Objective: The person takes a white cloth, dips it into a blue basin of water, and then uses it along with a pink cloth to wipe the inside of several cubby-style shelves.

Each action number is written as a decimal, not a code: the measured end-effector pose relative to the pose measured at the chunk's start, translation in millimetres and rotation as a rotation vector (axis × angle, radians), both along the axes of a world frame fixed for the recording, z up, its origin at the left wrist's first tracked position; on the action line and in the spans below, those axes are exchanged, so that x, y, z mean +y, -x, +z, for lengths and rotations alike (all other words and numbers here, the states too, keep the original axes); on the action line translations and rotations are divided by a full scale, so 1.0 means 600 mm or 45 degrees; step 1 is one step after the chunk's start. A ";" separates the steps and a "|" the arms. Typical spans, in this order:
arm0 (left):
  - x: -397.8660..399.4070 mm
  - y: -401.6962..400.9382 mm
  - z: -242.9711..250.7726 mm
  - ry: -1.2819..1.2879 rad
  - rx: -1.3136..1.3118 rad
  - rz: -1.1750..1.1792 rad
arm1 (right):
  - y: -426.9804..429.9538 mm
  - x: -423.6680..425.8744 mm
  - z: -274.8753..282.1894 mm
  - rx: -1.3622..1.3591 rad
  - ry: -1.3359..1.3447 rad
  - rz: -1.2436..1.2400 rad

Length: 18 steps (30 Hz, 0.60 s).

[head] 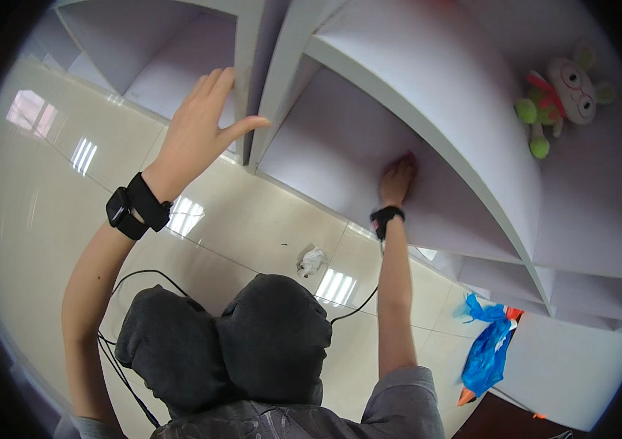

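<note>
My right hand point(397, 180) reaches into a lower compartment of the white shelf unit point(420, 129). It presses a dark red cloth point(411, 160), mostly hidden beneath the hand, against the inner surface of that compartment. My left hand point(196, 119) is raised in front of the neighbouring white shelf's upright point(244, 71). Its thumb is spread from the fingers and nothing is in it. Whether its fingertips touch the upright cannot be made out. A plush rabbit toy point(560, 99) with red glasses sits in the compartment above and to the right.
Crumpled white tissue point(311, 261) lies on the glossy tiled floor point(256, 219) before my knees. A blue plastic bag point(487, 351) with orange items is at the right, beside the shelf. Black cables point(118, 356) run from my wrists around my legs.
</note>
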<state>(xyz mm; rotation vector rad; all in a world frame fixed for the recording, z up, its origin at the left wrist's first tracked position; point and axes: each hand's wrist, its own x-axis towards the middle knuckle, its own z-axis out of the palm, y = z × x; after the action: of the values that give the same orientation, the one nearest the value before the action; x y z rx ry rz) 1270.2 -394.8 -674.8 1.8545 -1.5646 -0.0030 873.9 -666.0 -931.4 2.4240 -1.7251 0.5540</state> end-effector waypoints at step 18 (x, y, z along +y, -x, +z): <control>-0.005 0.012 -0.005 0.153 0.052 -0.104 | -0.028 0.365 0.042 -0.377 -0.253 -0.290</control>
<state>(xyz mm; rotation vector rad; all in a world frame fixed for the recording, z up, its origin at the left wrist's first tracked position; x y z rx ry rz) 1263.1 -397.8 -677.6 1.6875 -1.5768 0.0159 890.6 -447.2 -906.0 2.3150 -2.2386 0.7766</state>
